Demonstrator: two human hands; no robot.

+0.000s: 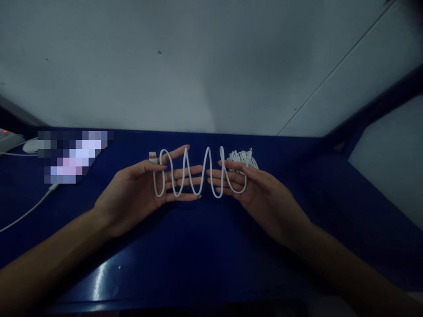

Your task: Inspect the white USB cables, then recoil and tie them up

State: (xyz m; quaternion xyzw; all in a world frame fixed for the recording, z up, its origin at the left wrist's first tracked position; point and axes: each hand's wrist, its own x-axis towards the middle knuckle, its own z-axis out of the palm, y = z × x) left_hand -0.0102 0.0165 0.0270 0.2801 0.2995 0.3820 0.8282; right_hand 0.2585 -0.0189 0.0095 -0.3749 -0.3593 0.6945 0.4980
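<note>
A white cable [197, 193] is stretched in wavy loops across both hands, above the blue table. My left hand [142, 185] is palm up with its fingers spread beneath the loops, its thumb resting against the cable near the USB plug [152, 155]. On the other side, my right hand [254, 185] supports the right loops on its fingers, with the thumb and index finger at the cable. The fingertips of the two hands nearly meet in the middle. Just behind my right hand lies a bundle of white cables [243, 157] with a small metal connector showing.
A blurred-out, lit device [77, 158] lies on the blue table [185, 259] at the left, with a white cord [28, 212] running from it. White objects sit at the far left edge. A pale wall [165, 88] rises behind the table.
</note>
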